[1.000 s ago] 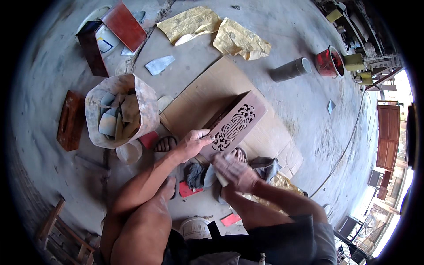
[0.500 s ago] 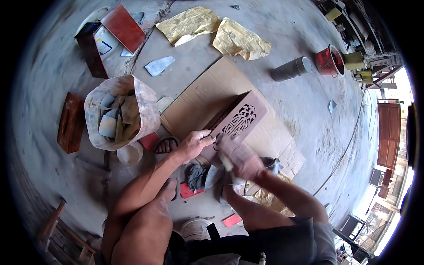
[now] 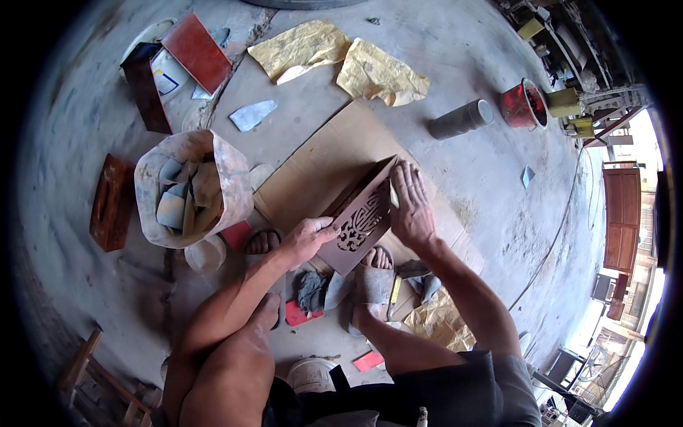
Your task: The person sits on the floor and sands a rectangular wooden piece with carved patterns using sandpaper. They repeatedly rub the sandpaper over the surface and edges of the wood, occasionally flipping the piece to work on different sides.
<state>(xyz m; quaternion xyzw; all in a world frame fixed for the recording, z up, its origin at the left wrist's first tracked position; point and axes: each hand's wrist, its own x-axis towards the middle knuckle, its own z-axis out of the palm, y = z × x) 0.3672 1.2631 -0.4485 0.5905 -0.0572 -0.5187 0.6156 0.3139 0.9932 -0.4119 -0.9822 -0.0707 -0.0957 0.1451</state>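
A brown wooden box [image 3: 340,255] with a fretwork pattern cut through its upper face lies tilted over a cardboard sheet [image 3: 299,164], in front of my feet. My left hand [image 3: 310,240] grips its left edge, thumb on the carved face and fingers over the side. Flat along the far right part of that face lies my right hand [image 3: 413,206], fingers stretched out together. It presses a piece of sandpaper [image 3: 394,197] against the wood; only a pale edge of the sheet shows beside the palm, the rest being hidden.
Left stands a whitish tub [image 3: 237,171] of sandpaper scraps, near a reddish-brown wooden piece [image 3: 112,203]. Yellowish paper sheets [image 3: 380,71] lie beyond the cardboard. A grey cylinder [image 3: 461,119] and red bucket [image 3: 523,105] are at far right. By my feet lies a dark rag [image 3: 311,290].
My right hand has swept from the near part of the carved face to its far right end. The left hand keeps its grip, and the box has shifted slightly toward me.
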